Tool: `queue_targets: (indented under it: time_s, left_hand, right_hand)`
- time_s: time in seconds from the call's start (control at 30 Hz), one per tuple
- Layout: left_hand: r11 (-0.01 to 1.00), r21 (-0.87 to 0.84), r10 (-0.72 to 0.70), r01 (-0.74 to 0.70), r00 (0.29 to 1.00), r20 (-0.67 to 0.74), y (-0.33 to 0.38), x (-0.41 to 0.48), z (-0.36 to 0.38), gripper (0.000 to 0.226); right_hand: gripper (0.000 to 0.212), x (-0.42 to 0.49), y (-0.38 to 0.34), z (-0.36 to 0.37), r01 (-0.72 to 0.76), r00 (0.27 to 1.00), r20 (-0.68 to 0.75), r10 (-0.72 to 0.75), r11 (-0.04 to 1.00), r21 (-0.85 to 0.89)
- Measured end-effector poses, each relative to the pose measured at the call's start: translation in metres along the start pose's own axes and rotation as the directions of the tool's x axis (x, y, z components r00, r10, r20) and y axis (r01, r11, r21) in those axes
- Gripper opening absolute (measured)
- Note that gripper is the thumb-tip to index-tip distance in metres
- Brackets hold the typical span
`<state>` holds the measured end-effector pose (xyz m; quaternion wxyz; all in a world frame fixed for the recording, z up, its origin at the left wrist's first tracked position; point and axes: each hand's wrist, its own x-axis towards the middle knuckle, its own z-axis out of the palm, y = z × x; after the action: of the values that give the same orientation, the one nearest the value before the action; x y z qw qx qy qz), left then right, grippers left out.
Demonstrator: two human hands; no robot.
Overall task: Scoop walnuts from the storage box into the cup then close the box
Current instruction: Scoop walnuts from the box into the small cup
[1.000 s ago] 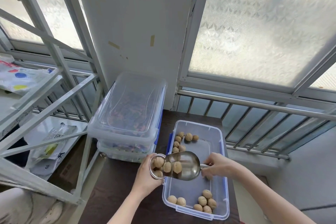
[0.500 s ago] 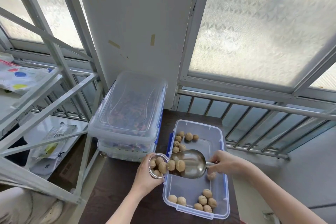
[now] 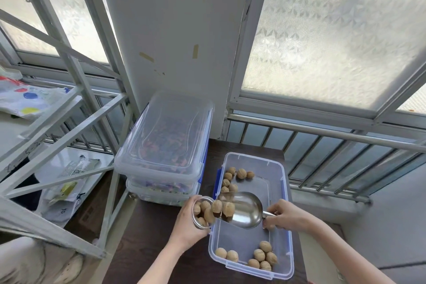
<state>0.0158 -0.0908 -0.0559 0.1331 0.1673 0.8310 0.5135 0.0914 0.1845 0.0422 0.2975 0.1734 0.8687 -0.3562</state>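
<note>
An open clear storage box with blue clips sits on the dark table, with walnuts at its near end and more at its far left corner. My left hand grips a clear cup tilted toward the box, with several walnuts inside. My right hand holds the handle of a steel scoop. The scoop's front edge touches the cup's rim, and two walnuts lie at the scoop's lip.
Two stacked, lidded clear boxes stand on the table left of the open box. A white metal rack rises at the left. A railing and frosted windows are behind the dark table.
The scoop has tipped further left toward the cup and more walnuts have slid into the cup. Both hands have stayed over the box's left edge.
</note>
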Motion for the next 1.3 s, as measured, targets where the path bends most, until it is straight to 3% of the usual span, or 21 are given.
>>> queue_targets:
  time_s: [0.23, 0.6, 0.83, 1.0, 1.13, 1.3]
  left_hand:
    - [0.997, 0.07, 0.012, -0.013, 1.0, 0.012, -0.004, 0.002, -0.002, 0.076]
    - [0.997, 0.08, 0.025, -0.024, 1.0, -0.015, -0.001, 0.004, 0.002, 0.073]
    - [0.996, 0.088, 0.018, -0.017, 1.0, -0.004, -0.006, 0.005, 0.003, 0.077]
    - [0.998, 0.06, 0.011, -0.011, 1.0, -0.003, -0.003, 0.005, 0.002, 0.076]
    - [1.0, 0.015, -0.001, 0.002, 1.0, -0.029, 0.0, 0.004, 0.001, 0.074]
    - [0.997, -0.018, -0.075, 0.074, 0.995, -0.065, -0.005, 0.004, 0.002, 0.071]
  right_hand:
    - [0.023, 0.007, -0.022, -0.004, 0.002, 1.0, 0.004, -0.002, 0.994, -0.112]
    - [0.018, 0.015, -0.027, -0.008, 0.0, 1.0, 0.022, 0.004, 0.989, -0.148]
    - [0.017, 0.021, -0.001, 0.009, 0.059, 0.998, 0.019, -0.058, 0.996, -0.071]
    - [0.021, 0.023, 0.014, 0.034, 0.106, 0.994, -0.032, -0.103, 0.99, 0.088]
    - [0.012, 0.018, 0.014, 0.047, 0.127, 0.991, -0.058, -0.118, 0.974, 0.187]
    - [0.016, 0.013, 0.028, 0.047, 0.068, 0.996, -0.082, -0.044, 0.944, 0.322]
